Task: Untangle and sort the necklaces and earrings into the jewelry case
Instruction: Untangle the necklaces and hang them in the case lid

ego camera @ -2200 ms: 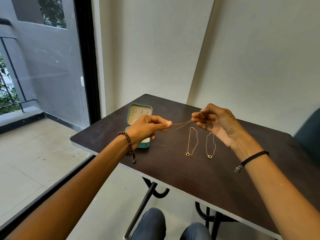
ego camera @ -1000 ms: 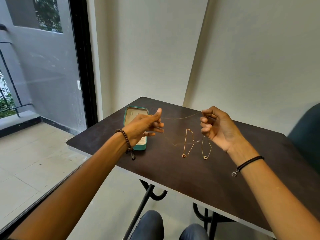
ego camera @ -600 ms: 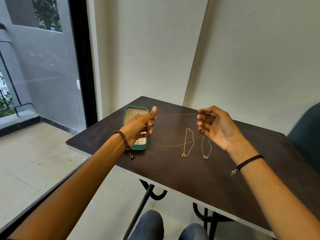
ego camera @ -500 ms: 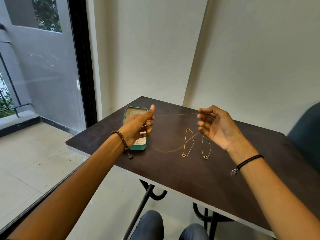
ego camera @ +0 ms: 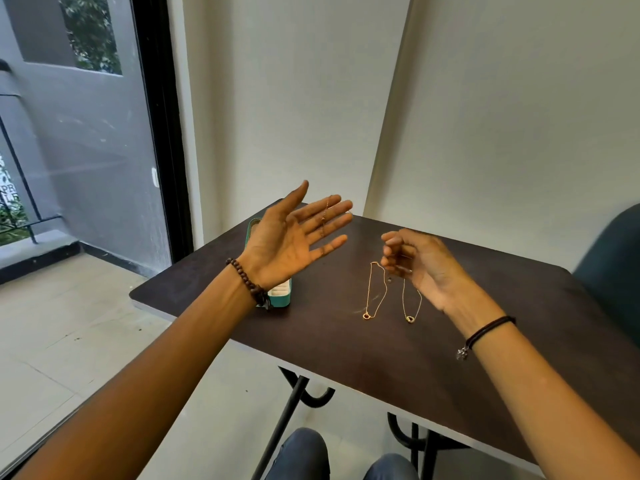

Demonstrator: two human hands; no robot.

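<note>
Lettering [ego camera: 6,190] far left of the jewelry case [ego camera: 281,301] perhaps reads "PR". Inside the case sit cream rolls [ego camera: 279,291]. On the left hand [ego camera: 284,244] the grip is released, with a chain [ego camera: 325,216] across its fingers; whether the right hand [ego camera: 420,266] has any grip, I cannot tell.

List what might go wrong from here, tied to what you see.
1. The thin chain only drapes over the straight fingers of the left hand, so it may slide off and tangle.
2. The blurred right hand hangs just over a necklace laid on the table and could snag it.
3. The left wrist hides much of the green case, so lowering that hand blindly might knock it.
</note>
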